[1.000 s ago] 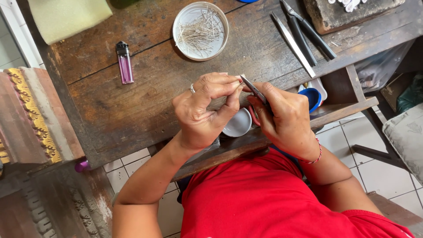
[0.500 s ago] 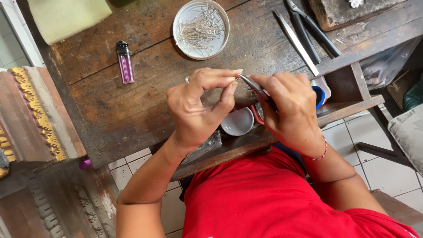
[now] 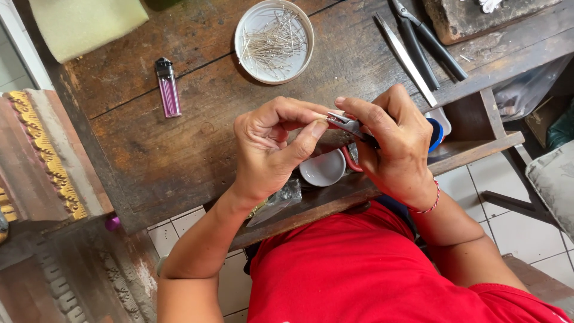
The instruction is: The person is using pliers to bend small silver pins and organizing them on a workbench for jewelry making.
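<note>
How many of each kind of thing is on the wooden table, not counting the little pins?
Pliers: 2, one pair in the right hand, one black-handled pair lying
Lighter: 1
Pin dish: 1
Small grey bowl: 1
Foam block: 1
Total: 6

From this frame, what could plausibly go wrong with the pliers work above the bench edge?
1. The left hand pinches right at the tip of the small pliers held by the right hand; a slip could nip a fingertip.
2. Whatever is pinched is too small to see; dropped here, it might miss the small grey cup and fall past the wooden bench edge onto the tiled floor.
</note>
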